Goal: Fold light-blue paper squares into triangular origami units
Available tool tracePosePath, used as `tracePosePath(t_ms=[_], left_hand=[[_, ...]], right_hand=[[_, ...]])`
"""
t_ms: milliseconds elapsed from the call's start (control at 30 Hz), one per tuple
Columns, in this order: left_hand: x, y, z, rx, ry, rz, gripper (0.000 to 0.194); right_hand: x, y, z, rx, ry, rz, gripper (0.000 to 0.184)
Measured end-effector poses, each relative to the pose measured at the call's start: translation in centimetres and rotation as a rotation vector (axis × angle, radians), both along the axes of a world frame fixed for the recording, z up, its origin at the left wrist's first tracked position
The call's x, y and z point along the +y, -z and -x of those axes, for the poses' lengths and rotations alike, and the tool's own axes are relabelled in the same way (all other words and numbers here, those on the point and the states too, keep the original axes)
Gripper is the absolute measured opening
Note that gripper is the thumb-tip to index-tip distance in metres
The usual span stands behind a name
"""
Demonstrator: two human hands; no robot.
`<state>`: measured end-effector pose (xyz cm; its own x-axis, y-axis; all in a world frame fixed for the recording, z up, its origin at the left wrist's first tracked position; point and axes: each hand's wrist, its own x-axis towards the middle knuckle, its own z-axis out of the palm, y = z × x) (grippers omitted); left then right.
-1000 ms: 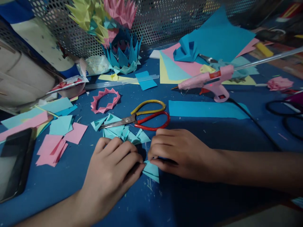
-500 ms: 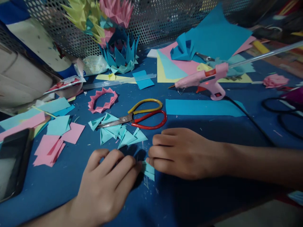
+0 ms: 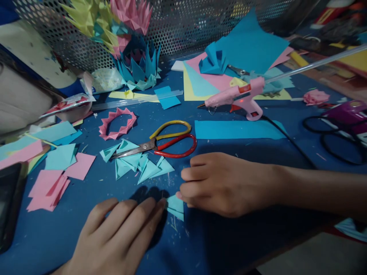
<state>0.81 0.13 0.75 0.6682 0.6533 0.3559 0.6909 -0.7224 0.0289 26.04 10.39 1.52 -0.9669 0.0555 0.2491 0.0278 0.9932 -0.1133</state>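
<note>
A small folded light-blue paper piece (image 3: 175,208) lies on the blue table between my hands. My right hand (image 3: 220,185) is closed, fingers curled, with its fingertips at the piece's upper right corner. At its left corner, the fingertips of my left hand (image 3: 120,229) rest lightly, fingers outstretched and side by side; its thumb is mostly hidden. Just beyond lie several folded light-blue paper triangles (image 3: 149,170). Scissors (image 3: 173,143) with one yellow and one red handle rest with their blades across these triangles.
Left are a pink zigzag paper ring (image 3: 132,121), pink paper squares (image 3: 47,191) and a phone (image 3: 11,202). A pink glue gun (image 3: 243,97) stands behind a blue paper strip (image 3: 237,130), its black cord (image 3: 289,139) running right. Paper flowers (image 3: 137,63) stand by a perforated metal panel (image 3: 183,34).
My left hand has slid left and toward me, baring more of the folded paper piece. The right hand stays at its corner. The whole view has shifted slightly.
</note>
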Motion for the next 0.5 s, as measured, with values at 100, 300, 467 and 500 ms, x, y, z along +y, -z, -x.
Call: tracePosePath(t_ms=[100, 300, 467, 500], left_hand=[[0.07, -0.17, 0.49, 0.062, 0.037, 0.009, 0.031], [-0.31, -0.04, 0.8, 0.043, 0.023, 0.095, 0.035], [-0.01, 0.39, 0.73, -0.014, 0.024, 0.134, 0.037], [0.11, 0.42, 0.73, -0.034, 0.032, 0.139, 0.037]], right_hand=[[0.07, 0.08, 0.01, 0.02, -0.007, -0.003, 0.031], [0.02, 0.09, -0.06, 0.017, 0.013, 0.033, 0.029], [0.1, 0.11, 0.03, 0.031, 0.005, 0.068, 0.026], [0.1, 0.04, 0.01, 0.032, 0.006, 0.067, 0.026]])
